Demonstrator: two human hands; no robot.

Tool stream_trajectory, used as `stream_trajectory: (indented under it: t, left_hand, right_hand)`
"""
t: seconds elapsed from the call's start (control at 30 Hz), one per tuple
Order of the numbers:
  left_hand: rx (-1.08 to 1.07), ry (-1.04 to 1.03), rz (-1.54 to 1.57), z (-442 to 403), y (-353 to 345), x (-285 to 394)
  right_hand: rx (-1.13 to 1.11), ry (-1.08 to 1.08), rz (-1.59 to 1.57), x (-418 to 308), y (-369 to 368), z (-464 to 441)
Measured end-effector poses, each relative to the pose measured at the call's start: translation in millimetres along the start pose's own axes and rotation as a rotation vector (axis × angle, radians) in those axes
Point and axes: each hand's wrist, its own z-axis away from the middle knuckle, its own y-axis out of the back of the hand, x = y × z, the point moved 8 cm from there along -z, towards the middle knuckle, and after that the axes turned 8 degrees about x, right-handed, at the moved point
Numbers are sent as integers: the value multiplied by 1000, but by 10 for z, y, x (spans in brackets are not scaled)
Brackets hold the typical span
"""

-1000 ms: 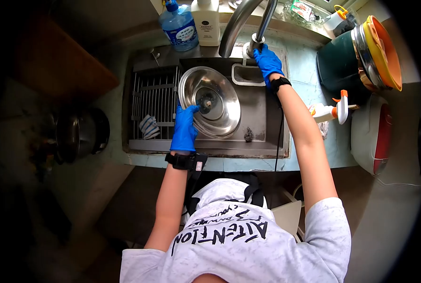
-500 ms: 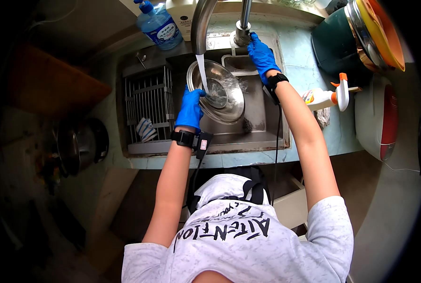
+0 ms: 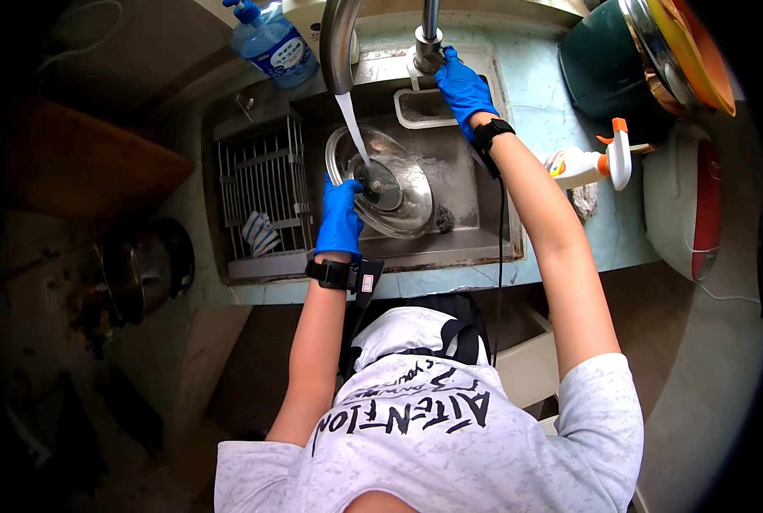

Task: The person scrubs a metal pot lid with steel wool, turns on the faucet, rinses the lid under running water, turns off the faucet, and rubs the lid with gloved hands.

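Note:
My left hand (image 3: 340,215), in a blue glove, is closed on the near left rim of a shiny, shallow metal dish (image 3: 409,195). The dish is tilted over the sink (image 3: 463,179), and a stream of water from the curved faucet (image 3: 337,51) falls into it. At the faucet's base, my right hand (image 3: 464,88), also gloved in blue, has its fingers closed at the tap handle (image 3: 430,58), which they partly hide. A dark scouring pad (image 3: 445,220) lies on the sink floor beside the dish.
Left in the sink is a metal rack (image 3: 262,184) with a striped cloth (image 3: 260,233). A small plastic tub (image 3: 424,109) sits at the sink's back. Behind stands a blue soap bottle (image 3: 276,51); right, a spray bottle (image 3: 582,165) and a dark green bucket (image 3: 602,64).
The view has shifted slightly, so faucet and sink appear further left and up. The dish remains in my left hand under the running water, its tilt slightly different. My right hand stays at the tap.

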Motion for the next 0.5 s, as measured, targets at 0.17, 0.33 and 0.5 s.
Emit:
stream_trajectory:
  t: [0.17,0.33,0.5]
  left_hand:
    - [71,-156,-121,-60,89,46]
    - [45,-266,-98,-171,137,52]
    - [46,-272,-88,-195,160,18]
  right_hand:
    - [181,-174,-459,226,-134,145]
    - [-48,-240,-1283,-300,-656,984]
    - [-560,-192,-1128,-881,-1168,1339]
